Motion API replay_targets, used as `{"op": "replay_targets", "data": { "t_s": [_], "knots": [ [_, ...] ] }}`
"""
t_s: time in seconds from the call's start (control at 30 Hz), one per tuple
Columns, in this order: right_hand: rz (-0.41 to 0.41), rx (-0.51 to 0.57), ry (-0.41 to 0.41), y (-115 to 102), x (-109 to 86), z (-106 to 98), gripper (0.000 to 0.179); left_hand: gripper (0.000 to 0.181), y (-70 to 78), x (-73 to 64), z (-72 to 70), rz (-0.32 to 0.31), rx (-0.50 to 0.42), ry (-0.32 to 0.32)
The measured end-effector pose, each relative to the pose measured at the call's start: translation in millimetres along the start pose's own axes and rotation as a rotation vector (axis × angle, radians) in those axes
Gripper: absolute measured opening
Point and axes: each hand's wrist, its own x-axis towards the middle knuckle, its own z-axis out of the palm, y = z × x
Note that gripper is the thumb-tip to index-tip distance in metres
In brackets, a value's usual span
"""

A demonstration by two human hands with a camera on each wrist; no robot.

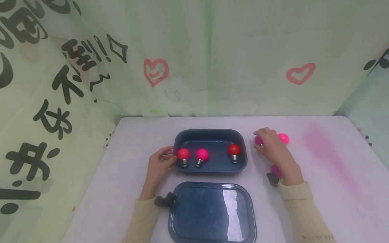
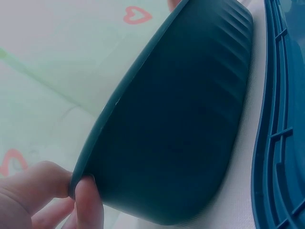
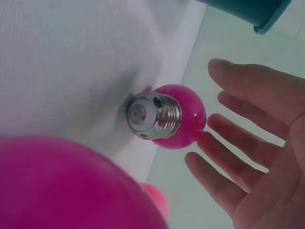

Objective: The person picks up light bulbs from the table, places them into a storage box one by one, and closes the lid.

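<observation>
My left hand (image 1: pixel 158 165) pinches the left rim of a dark blue plastic box (image 1: pixel 209 131), thumb and fingers on the edge in the left wrist view. Inside the box lie a coral-red bulb (image 1: pixel 183 154), a pink bulb (image 1: pixel 202 154) and a red bulb (image 1: pixel 234 149), metal screw bases toward me. To the right of the box, my right hand (image 1: pixel 271 145) reaches around a magenta bulb (image 3: pixel 188 114). Its fingers are spread and loosely bent; the right wrist view shows no grip on the bulb.
A bright pink bulb (image 1: pixel 284 138) lies beyond my right hand. Another magenta bulb (image 1: pixel 276 170) sits by my right wrist, partly hidden. In front of the box is a blue lid (image 1: pixel 200 216) on the white table (image 1: pixel 112 189). A printed curtain (image 1: pixel 231 84) hangs behind.
</observation>
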Motion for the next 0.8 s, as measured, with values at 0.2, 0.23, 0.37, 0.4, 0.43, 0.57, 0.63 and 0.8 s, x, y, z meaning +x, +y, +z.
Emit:
{"op": "replay_targets", "data": {
  "t_s": [0.2, 0.23, 0.37, 0.4, 0.43, 0.57, 0.63, 0.8],
  "knots": [
    [0.049, -0.003, -0.031, 3.4, 1.6, 1.9, 0.044, 0.044, -0.3, -0.7, 0.6, 0.01, 0.013, 0.009],
    [0.058, -0.001, -0.037, 4.0, 1.7, 2.0, 0.043, 0.044, -0.2, -0.9, 0.8, 0.011, 0.016, 0.01],
    [0.077, 0.019, -0.051, 5.5, 1.9, 1.7, 0.043, 0.043, 0.2, -0.7, 1.1, -0.005, 0.02, 0.013],
    [0.075, 0.023, -0.053, 5.6, 2.0, 1.3, 0.043, 0.043, 0.2, -0.6, 1.2, -0.007, 0.022, 0.012],
    [0.071, 0.026, -0.053, 6.1, 2.3, 1.1, 0.043, 0.043, 0.4, -0.5, 1.2, -0.009, 0.022, 0.011],
    [0.065, 0.039, -0.051, 6.9, 4.1, 0.2, 0.042, 0.043, -0.1, 0.3, 1.2, -0.012, 0.022, 0.011],
    [0.064, 0.042, -0.05, 7.3, 5.3, 0.2, 0.042, 0.043, 0.0, 0.3, 1.2, -0.012, 0.02, 0.012],
    [0.082, 0.047, -0.063, 8.6, 6.9, 2.8, 0.044, 0.043, -0.9, 1.0, 1.6, -0.015, 0.02, 0.015]
  ]
}}
